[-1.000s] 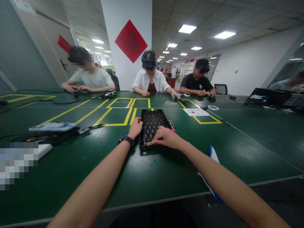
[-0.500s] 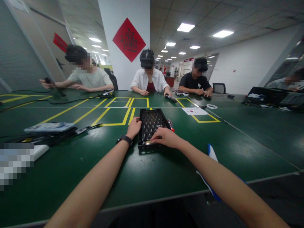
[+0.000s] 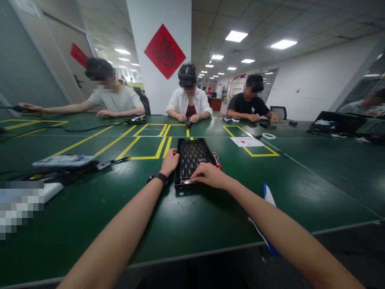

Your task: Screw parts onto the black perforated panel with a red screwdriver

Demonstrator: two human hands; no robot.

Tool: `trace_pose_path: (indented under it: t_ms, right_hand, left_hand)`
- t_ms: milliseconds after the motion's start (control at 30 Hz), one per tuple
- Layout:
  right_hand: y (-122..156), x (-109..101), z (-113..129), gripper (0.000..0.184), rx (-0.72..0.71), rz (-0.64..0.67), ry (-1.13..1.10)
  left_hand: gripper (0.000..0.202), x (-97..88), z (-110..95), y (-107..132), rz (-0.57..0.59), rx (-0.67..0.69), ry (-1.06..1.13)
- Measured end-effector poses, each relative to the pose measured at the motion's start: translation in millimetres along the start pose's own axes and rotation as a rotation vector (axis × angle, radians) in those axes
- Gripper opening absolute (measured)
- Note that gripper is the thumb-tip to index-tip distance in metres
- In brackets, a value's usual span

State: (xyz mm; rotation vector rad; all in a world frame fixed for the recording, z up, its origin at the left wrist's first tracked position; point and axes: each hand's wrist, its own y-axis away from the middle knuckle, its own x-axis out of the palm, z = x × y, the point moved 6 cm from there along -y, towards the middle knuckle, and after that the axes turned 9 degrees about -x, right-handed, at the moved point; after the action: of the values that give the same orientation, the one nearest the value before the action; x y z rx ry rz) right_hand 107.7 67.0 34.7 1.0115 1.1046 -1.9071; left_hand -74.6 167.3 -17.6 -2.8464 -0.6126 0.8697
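Note:
A black tray [image 3: 192,152] with a grid of small pockets lies on the green table [image 3: 192,216] straight ahead. My left hand [image 3: 170,161], a black watch on its wrist, grips the tray's left edge. My right hand [image 3: 207,175] rests over the tray's near right corner, its fingers curled and pinched at the near rim; what they hold, if anything, is too small to make out. A small red-tipped object [image 3: 215,157] lies against the tray's right side.
Three people sit across the table, hands on small items. Yellow tape boxes [image 3: 150,144] mark the tabletop. A flat device and cables [image 3: 64,161] lie at left, a white sheet [image 3: 246,141] and tape ring [image 3: 268,135] at right, a blue-white object [image 3: 268,195] under my right forearm.
My hands stay on the tray with little movement. The person at far left has stretched an arm out to the left; the middle person has drawn both hands together.

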Motion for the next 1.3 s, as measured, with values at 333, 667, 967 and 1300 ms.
trace_pose_path:
  t_ms: [333, 667, 967, 1300]
  right_hand:
    - [0.1, -2.8, -0.6, 0.018, -0.017, -0.041, -0.076]
    - [1.4, -4.2, -2.9, 0.019, 0.023, -0.068, -0.122]
    - [1.0, -2.7, -4.5, 0.019, 0.012, -0.069, -0.117]
    - [2.1, -0.1, -5.7, 0.019, 0.060, -0.060, -0.161]
  left_hand:
    - [0.036, 0.8, 1.0, -0.7, 0.008, 0.000, -0.003]
    - [0.036, 0.6, 0.6, -0.1, 0.010, -0.008, 0.001]
    - [0.037, 0.6, 0.1, 0.6, 0.011, 0.014, -0.014]
    - [0.036, 1.2, 0.6, -1.5, 0.006, 0.004, -0.018]
